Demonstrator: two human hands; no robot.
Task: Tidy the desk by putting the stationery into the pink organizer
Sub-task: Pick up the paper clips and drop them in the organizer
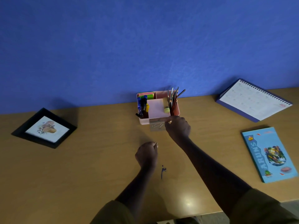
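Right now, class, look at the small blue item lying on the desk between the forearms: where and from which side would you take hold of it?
Probably from straight above: set your grip across the thin middle of the small blue item, one fingertip on each long side. It lies flat on the desk, its length running roughly toward the pink organizer, so nothing sticks up.

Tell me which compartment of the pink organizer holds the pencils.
The one at the right end of the pink organizer: the pencils stand there, points up. The left end holds pens; the middle, a notepad.
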